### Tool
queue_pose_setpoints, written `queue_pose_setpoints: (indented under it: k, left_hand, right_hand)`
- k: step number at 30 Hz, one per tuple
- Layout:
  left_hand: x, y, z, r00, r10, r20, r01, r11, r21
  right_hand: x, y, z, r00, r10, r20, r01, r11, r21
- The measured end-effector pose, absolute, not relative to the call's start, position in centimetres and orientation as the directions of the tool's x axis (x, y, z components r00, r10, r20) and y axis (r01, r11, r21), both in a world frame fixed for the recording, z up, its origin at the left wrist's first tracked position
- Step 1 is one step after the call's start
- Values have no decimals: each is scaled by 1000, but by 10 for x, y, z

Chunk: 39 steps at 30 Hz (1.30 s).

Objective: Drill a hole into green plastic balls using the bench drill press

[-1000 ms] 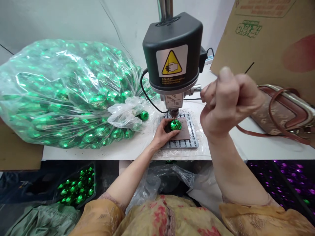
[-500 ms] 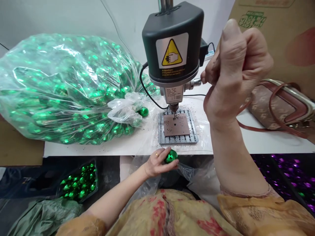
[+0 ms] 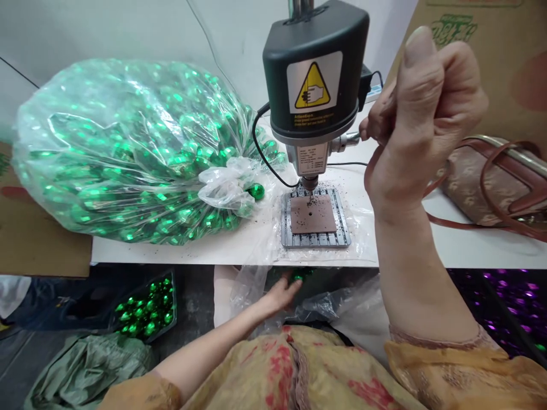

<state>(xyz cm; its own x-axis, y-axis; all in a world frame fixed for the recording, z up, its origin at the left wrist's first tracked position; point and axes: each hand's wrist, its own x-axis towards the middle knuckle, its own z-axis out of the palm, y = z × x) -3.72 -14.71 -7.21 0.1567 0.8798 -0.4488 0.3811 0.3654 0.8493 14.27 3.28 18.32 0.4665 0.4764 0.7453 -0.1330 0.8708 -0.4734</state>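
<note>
My right hand (image 3: 421,114) is raised beside the black drill press (image 3: 316,74), closed in a fist round its metal feed lever (image 3: 351,139). The drill bit stands just above a brown plate (image 3: 313,214) on the slotted metal base (image 3: 315,240); nothing lies on the plate. My left hand (image 3: 280,295) reaches below the table's front edge into a clear plastic bag (image 3: 325,307), fingers stretched out. A shiny green ball (image 3: 300,277) sits right at its fingertips, partly hidden under the edge.
A big clear sack of green balls (image 3: 128,154) fills the table's left side. A patterned handbag (image 3: 491,176) and a cardboard box (image 3: 499,51) stand on the right. Under the table are a tray of green balls (image 3: 147,310) and purple balls (image 3: 504,302).
My left hand took the green ball off the drill plate, carried it down past the table edge and now has its fingers stretched out by it. My right hand rose with the lever.
</note>
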Motion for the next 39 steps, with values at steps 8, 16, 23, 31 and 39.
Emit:
queue_pose_setpoints:
  k: [8,16,23,31,39]
  left_hand:
    - [-62,-47,45,159,913,375,726,-366,583]
    - [-99,76,23,-90,944,318,777,-133,615]
    - [-75,26,33,-35,982,184,308,-165,937]
    - [-41,2,16,110,994,-25,-113,37,993]
    - [-30,14,11,54,989,139,94,-143,985]
  right_hand:
    - [143,30,182,474,480,738,-130,867,-481]
    - [145,30,180,456,511,729,-132,848,-513]
    - [143,30,180,471,493,732,-127,858,-497]
    - [143,32,178,466,477,745,-120,868,-481]
    - [147,30,177,394,493,776,-99,862,-497]
